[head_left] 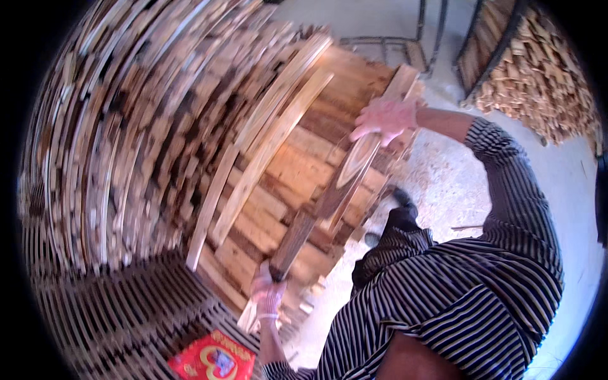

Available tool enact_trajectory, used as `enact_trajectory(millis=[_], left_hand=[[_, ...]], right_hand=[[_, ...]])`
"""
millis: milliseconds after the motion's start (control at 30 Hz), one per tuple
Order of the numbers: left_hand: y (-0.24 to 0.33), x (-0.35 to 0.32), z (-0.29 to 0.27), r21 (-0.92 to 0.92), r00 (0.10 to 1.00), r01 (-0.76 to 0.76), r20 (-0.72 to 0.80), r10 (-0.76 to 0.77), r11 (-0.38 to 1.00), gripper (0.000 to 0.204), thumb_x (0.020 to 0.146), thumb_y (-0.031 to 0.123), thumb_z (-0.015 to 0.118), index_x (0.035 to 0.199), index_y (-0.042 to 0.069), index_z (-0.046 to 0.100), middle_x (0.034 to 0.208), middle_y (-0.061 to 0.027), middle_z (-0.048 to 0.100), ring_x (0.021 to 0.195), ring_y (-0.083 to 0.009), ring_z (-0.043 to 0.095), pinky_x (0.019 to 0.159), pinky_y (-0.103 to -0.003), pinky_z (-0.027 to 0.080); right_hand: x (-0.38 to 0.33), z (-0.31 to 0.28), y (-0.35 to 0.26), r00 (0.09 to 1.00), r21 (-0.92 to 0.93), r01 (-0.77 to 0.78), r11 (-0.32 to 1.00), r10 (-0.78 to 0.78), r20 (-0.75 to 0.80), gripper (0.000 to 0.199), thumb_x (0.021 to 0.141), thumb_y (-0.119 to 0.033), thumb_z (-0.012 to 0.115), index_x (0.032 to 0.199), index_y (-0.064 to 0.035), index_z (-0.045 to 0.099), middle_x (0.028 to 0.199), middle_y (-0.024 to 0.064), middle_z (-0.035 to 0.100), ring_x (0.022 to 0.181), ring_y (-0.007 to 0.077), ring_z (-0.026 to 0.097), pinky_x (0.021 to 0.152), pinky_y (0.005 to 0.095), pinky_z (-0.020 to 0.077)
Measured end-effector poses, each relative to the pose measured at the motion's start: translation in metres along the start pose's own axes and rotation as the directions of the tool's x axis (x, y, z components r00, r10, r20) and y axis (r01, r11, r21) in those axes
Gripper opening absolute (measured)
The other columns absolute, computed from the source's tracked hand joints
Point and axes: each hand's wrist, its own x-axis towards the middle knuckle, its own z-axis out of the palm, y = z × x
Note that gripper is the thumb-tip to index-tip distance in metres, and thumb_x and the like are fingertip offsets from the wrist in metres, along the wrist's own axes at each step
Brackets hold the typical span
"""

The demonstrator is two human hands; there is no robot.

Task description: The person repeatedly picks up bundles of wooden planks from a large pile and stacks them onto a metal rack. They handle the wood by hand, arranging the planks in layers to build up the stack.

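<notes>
A stack of short wooden boards (275,166) lies in front of me. Across its near side run brown wooden strips, end to end. My left hand (267,296), blurred and with a pale band at the wrist, closes round the near end of the lower wooden strip (296,239). Farther off, my right hand (387,120) reaches over the upper wooden strip (349,171), its fingers bent across the wood. That strip has a pale oval grain patch. Two lighter long strips (273,157) lie along the stack's left side.
A tall pile of wooden slats (136,133) fills the left. Below it are dark slatted racks (120,310) and a red box or packet (214,358). At the upper right, a heap of wood pieces (538,79) stands beside a dark frame (491,47). A metal stand (421,38) is beyond the stack.
</notes>
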Motion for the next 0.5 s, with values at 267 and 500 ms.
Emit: enact_trajectory(millis=[267, 500], left_hand=[[0.009, -0.005, -0.019, -0.260, 0.995, 0.084, 0.074, -0.067, 0.962, 0.080, 0.066, 0.025, 0.087, 0.138, 0.017, 0.052, 0.129, -0.0161, 0.061, 0.114, -0.0372, 0.063, 0.095, -0.045, 0.053], [0.002, 0.026, -0.068, -0.388, 0.992, 0.036, 0.125, 0.014, 0.921, 0.087, 0.073, 0.042, 0.085, 0.144, 0.005, 0.048, 0.140, -0.0209, 0.057, 0.128, -0.0369, 0.057, 0.107, -0.042, 0.048]], right_hand=[[-0.001, -0.010, -0.016, 0.993, -0.050, -0.110, 0.993, 0.112, 0.047, 0.086, 0.068, -0.036, 0.087, 0.145, -0.0299, 0.051, 0.127, 0.0054, 0.060, 0.118, 0.0290, 0.058, 0.098, 0.0456, 0.0478], [0.048, -0.034, -0.024, 0.990, 0.241, -0.091, 0.966, 0.115, -0.087, 0.086, 0.073, -0.046, 0.080, 0.149, -0.0230, 0.046, 0.137, 0.0112, 0.055, 0.125, 0.0337, 0.055, 0.100, 0.0472, 0.0468]])
